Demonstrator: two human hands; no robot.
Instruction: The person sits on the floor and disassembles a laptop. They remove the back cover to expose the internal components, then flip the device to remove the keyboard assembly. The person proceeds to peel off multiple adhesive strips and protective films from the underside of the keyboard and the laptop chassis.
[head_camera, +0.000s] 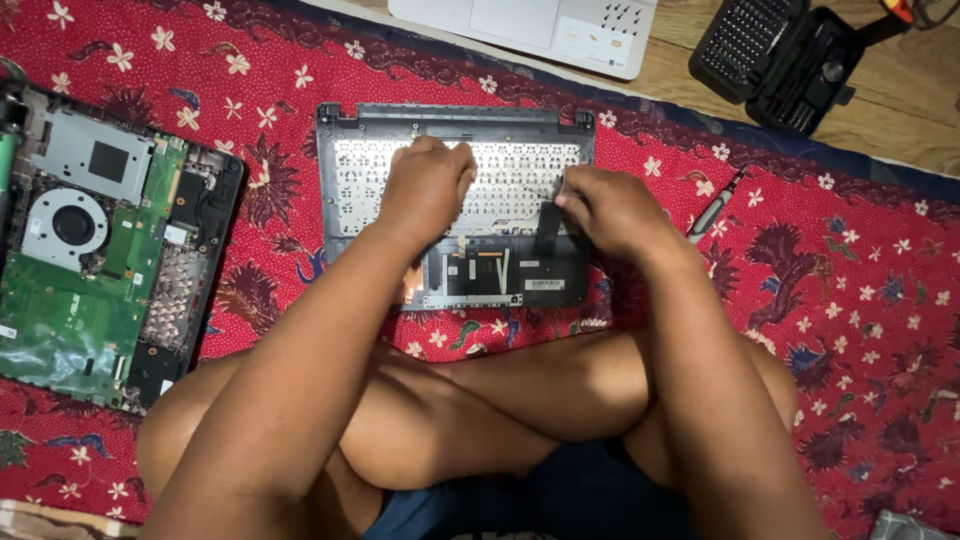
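Observation:
A laptop's top case (350, 125) lies upside down on the red flowered cloth, the metal back of its keyboard facing up. My left hand (428, 185) rests on the keyboard back with fingers curled. My right hand (610, 210) pinches a flat black ribbon or film (547, 232) that runs down toward the touchpad area. Whether the left hand holds anything, I cannot tell.
The laptop's lower half (90, 250), with green board and round fan, lies at the left. A screwdriver (712, 210) rests right of the top case. A black bit set (785, 50) and a white laptop part (540, 25) sit on the wooden floor beyond. My crossed legs are below.

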